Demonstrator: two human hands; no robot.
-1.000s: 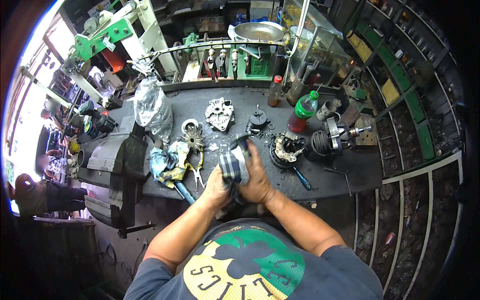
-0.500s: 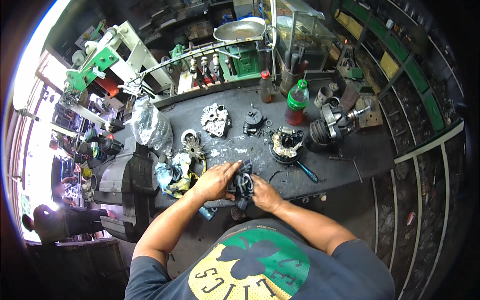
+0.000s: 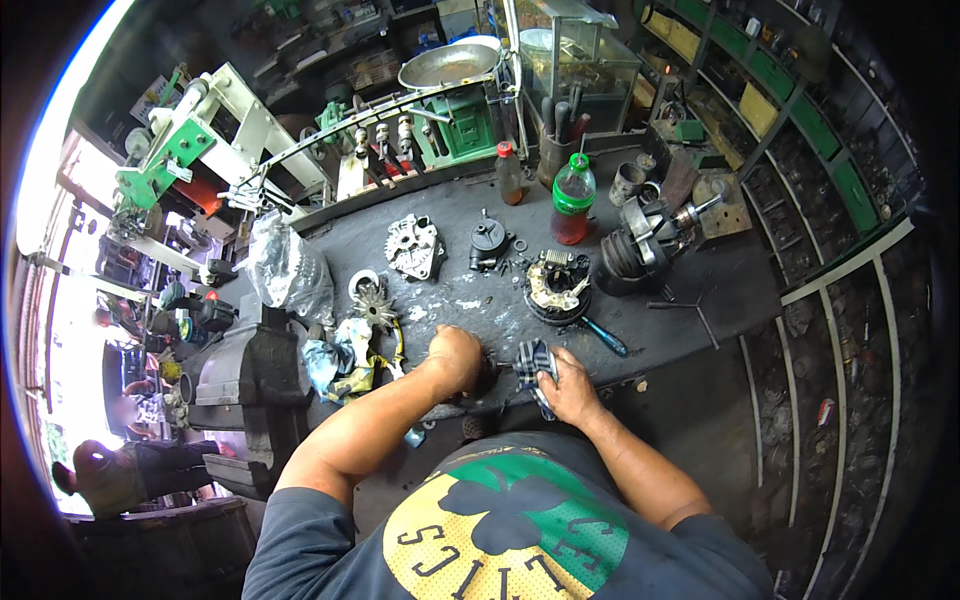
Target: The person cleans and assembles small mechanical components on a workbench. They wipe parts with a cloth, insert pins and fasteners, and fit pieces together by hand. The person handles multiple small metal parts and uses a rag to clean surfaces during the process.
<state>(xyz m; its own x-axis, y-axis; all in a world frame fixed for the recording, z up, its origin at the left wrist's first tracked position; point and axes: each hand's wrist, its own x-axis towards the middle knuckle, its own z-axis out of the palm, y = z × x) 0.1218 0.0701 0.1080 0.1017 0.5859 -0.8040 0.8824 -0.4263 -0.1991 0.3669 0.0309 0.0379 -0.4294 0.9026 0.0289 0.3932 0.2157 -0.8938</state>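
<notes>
Hands meet at the near edge of a grimy workbench (image 3: 700, 300), where a person in a green-and-yellow printed shirt bends over stripped-down electrical machine parts. The left hand (image 3: 455, 358) is curled shut over a small dark part (image 3: 487, 377) at the bench's front lip; the right hand (image 3: 568, 388), just at 3 o'clock from it, has its fingers closed on a checked rag (image 3: 533, 362) pressed against that part. What the part is cannot be told, since both hands cover most of it.

Judging by the layout, the work looks well into disassembly and cleaning, with reassembly not yet begun: pieces lie apart across the bench. At 12 o'clock from the hands rests a round coil assembly (image 3: 557, 287) with a blue-handled screwdriver (image 3: 601, 335) beside it. At 10 o'clock lie a toothed fan disc (image 3: 375, 298) and a crumpled pale cloth (image 3: 335, 362). Farther back sit a silver end housing (image 3: 415, 247), a small black pulley piece (image 3: 488, 240), and, toward 1 o'clock, a green-capped bottle (image 3: 573, 198) and a large rotor (image 3: 645, 235).
</notes>
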